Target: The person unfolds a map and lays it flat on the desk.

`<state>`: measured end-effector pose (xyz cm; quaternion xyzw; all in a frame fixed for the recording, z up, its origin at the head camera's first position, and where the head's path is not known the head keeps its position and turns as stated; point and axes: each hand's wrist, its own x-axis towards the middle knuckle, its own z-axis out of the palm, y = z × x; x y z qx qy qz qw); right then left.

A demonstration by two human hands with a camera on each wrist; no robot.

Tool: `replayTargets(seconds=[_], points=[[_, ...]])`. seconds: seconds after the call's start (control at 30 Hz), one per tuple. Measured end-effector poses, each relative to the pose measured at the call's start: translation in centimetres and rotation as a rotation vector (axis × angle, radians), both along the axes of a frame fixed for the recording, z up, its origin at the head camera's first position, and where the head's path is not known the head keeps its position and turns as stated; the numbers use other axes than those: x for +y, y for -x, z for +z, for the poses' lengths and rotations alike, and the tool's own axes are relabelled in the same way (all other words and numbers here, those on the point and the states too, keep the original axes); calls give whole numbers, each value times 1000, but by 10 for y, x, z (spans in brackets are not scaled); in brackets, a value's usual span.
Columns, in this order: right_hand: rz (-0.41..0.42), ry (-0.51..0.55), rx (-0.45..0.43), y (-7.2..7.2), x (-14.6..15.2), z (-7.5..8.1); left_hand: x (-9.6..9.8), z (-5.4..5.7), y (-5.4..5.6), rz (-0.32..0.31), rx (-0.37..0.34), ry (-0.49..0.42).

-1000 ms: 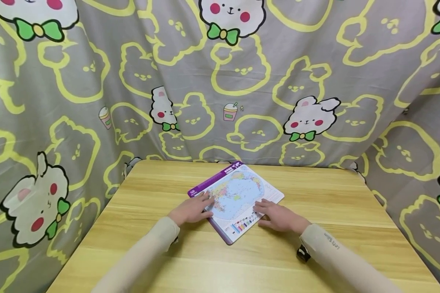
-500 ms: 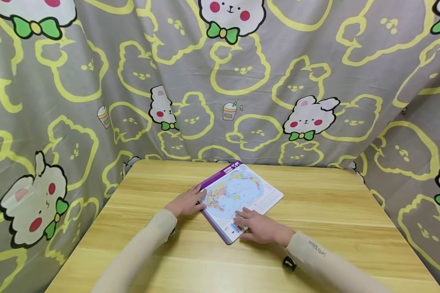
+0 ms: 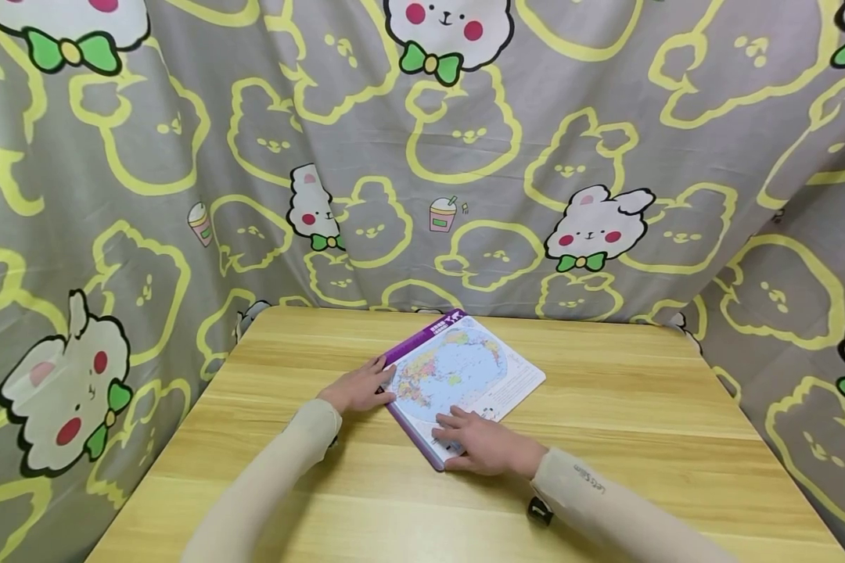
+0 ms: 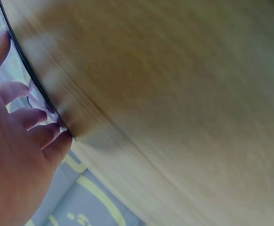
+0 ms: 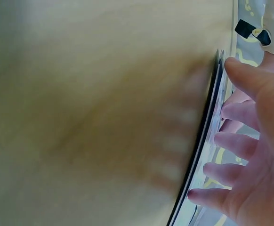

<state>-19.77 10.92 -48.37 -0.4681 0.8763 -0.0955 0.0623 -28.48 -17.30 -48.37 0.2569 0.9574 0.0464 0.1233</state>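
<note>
A flat rectangular board printed with a world map (image 3: 465, 375) lies at an angle on the wooden table, purple bands along two of its sides. My left hand (image 3: 355, 391) touches its left edge with extended fingertips. In the left wrist view those fingers (image 4: 57, 146) reach to the board's dark edge. Over the near corner, my right hand (image 3: 489, 444) rests with spread fingers and covers the printed pictures there. From the right wrist, the board (image 5: 200, 146) appears edge-on as thin layers, with the fingertips along its upper face.
The pale wooden table (image 3: 605, 375) extends around the board on all sides. Behind it and at both sides hangs a grey curtain (image 3: 366, 156) with yellow outlines and white rabbits. A black band (image 3: 539, 511) is on the right wrist.
My right hand has slid left across the board, from its right side to the near corner. The left hand has shifted slightly left to the edge. The board stays in place.
</note>
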Motion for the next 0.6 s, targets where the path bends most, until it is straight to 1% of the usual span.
replayTargets(seconds=[0.23,0.33,0.5,0.6], points=[[-8,-47,17,0,-1,-3,1,0,-1,-1,-14,19],[-17,-58,15,1,-1,-3,1,0,-2,-6,-4,17],[-13,-62,4,1,2,-3,1,0,-5,-21,10,52],[-14,-65,-8,1,5,-2,1,0,-8,-28,18,49]])
